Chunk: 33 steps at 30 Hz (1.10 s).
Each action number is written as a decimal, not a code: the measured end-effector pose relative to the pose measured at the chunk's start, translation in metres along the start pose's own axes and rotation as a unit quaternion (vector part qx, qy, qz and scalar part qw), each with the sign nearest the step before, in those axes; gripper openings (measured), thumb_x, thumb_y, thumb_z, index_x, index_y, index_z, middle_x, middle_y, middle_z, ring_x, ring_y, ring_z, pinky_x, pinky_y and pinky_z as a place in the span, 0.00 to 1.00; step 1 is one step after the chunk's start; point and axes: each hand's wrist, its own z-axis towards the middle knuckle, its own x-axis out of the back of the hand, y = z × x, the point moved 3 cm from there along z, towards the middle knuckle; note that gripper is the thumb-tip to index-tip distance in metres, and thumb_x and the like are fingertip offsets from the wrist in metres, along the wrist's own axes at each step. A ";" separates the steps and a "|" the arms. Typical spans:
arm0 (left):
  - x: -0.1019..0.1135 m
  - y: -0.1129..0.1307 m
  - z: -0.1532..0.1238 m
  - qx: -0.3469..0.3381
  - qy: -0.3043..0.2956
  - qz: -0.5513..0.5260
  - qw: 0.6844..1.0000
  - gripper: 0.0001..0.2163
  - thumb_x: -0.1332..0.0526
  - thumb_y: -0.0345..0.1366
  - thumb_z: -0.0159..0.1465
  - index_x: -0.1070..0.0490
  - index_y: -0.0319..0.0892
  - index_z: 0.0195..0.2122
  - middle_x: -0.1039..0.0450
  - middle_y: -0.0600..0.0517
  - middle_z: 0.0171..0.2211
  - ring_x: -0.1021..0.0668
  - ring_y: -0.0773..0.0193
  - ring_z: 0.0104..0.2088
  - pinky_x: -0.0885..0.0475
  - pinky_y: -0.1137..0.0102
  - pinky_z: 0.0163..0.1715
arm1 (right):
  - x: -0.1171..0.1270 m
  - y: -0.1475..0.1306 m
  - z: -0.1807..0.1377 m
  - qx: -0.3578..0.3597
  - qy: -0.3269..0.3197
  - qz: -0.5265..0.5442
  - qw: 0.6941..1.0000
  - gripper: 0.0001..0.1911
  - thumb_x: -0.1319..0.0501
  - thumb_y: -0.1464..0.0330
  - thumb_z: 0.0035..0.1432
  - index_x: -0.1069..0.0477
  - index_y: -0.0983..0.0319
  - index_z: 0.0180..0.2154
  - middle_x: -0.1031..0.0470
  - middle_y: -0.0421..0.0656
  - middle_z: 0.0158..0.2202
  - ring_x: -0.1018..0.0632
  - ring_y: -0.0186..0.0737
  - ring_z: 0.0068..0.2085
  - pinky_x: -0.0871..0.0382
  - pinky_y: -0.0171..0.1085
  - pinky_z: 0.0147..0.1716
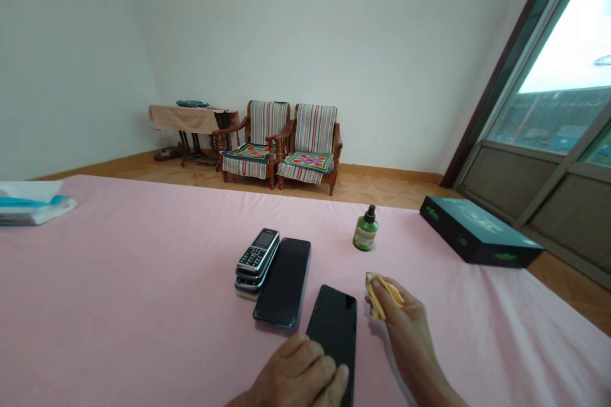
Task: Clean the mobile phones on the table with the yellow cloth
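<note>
My right hand point(405, 321) is closed round a folded yellow cloth point(382, 292), held just right of a black smartphone point(337, 318). Curled over that phone's lower part is my left hand point(303, 375), gripping it and hiding its near end. The phone's dark screen faces up. To its left lies a second smartphone point(285, 280), also screen up. Against that one's left side is a stack of several phones, with a silver-and-black keypad phone point(258, 254) on top. A green spray bottle point(365, 232) with a black cap stands upright beyond my right hand.
A pink cloth point(143, 280) covers the surface. On the right lies a flat black box point(477, 229) with green markings. A white-and-blue packet point(33, 203) is at the far left. Beyond the far edge stand two wooden armchairs point(310, 140) and a covered side table point(191, 119).
</note>
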 end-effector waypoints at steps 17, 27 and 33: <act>-0.027 -0.013 -0.015 0.166 -0.088 -0.230 0.955 0.20 0.37 0.50 0.62 0.28 0.40 0.48 0.24 0.42 0.42 0.24 0.54 0.42 0.28 0.66 0.43 | -0.020 0.001 -0.012 0.085 -0.108 -0.100 0.985 0.21 0.34 0.53 0.52 0.23 0.66 0.36 0.24 0.44 0.25 0.28 0.38 0.27 0.36 0.34 0.24; -0.011 -0.015 -0.001 0.185 -0.131 -0.302 0.926 0.12 0.37 0.40 0.64 0.29 0.41 0.46 0.25 0.43 0.44 0.24 0.56 0.43 0.28 0.67 0.43 | -0.021 -0.004 -0.021 0.176 -0.146 -0.231 0.946 0.11 0.42 0.61 0.61 0.27 0.61 0.33 0.27 0.40 0.26 0.29 0.37 0.27 0.37 0.32 0.26; -0.014 -0.016 -0.005 0.210 -0.153 -0.311 0.914 0.10 0.36 0.29 0.59 0.29 0.42 0.42 0.26 0.46 0.43 0.26 0.56 0.43 0.29 0.65 0.44 | -0.028 -0.007 -0.027 0.208 -0.179 -0.364 0.890 0.08 0.44 0.72 0.58 0.27 0.61 0.29 0.28 0.42 0.28 0.26 0.40 0.31 0.36 0.34 0.30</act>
